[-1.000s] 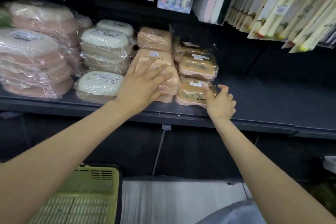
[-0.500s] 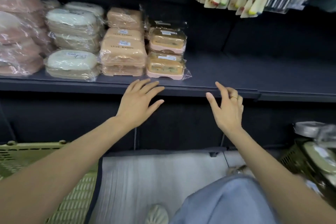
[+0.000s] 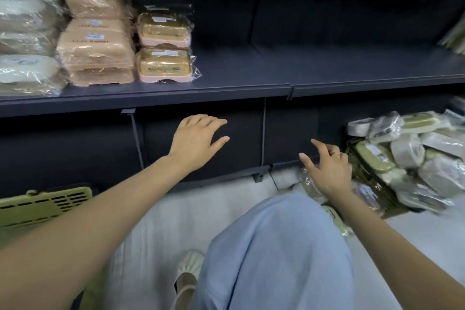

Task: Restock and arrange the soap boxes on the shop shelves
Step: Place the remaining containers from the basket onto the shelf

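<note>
A: At left we see a green basket (image 3: 42, 205), its contents cut off; wrapped soap boxes (image 3: 95, 43) sit stacked on the shelf (image 3: 226, 88).

B: Our left hand (image 3: 195, 141) and right hand (image 3: 329, 171), both empty with fingers spread, have dropped below the shelf. Rightmost, a dark basket (image 3: 372, 184) holds blurred packets (image 3: 412, 156).

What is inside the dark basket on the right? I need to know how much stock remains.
The dark basket holds a heap of plastic-wrapped soap boxes, olive and pale ones, piled above its rim. The lower layers and the exact count are hidden.
</note>
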